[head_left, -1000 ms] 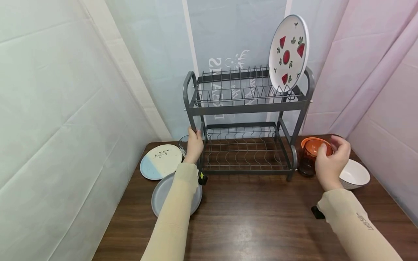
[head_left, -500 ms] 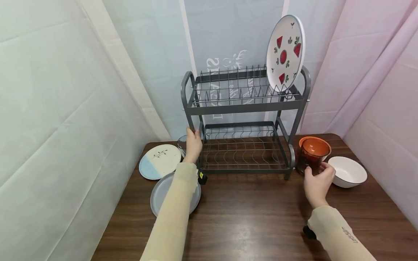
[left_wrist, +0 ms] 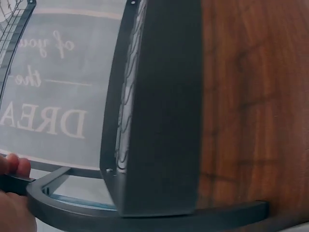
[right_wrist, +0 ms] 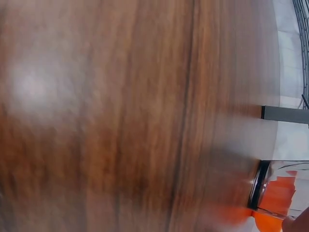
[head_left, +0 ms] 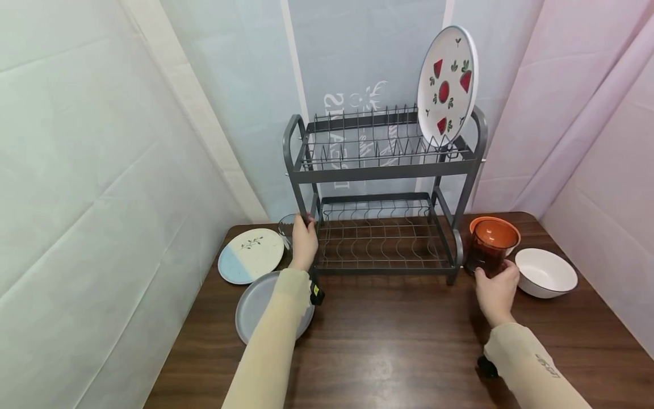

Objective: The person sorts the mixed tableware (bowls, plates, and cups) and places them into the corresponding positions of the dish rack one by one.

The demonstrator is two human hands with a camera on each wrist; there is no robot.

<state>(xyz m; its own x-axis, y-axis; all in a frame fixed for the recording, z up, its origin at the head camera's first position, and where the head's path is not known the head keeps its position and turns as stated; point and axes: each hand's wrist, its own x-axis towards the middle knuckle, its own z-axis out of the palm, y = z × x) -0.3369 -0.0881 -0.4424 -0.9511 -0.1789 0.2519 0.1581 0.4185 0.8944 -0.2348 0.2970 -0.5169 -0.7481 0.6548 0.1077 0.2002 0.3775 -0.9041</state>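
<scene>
amber glass [head_left: 482,257] between rack [head_left: 388,171] and white bowl [head_left: 546,271]; orange bowl [head_left: 487,219] behind.

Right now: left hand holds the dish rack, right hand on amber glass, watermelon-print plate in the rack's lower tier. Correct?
Wrong tier: head view shows the watermelon-print plate in the upper tier of the dish rack. The rest stands: left hand holds the rack, right hand on the amber glass.

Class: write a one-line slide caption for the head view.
Left hand grips a dish rack topped by a fruit-patterned plate; right hand holds an amber glass.
</scene>
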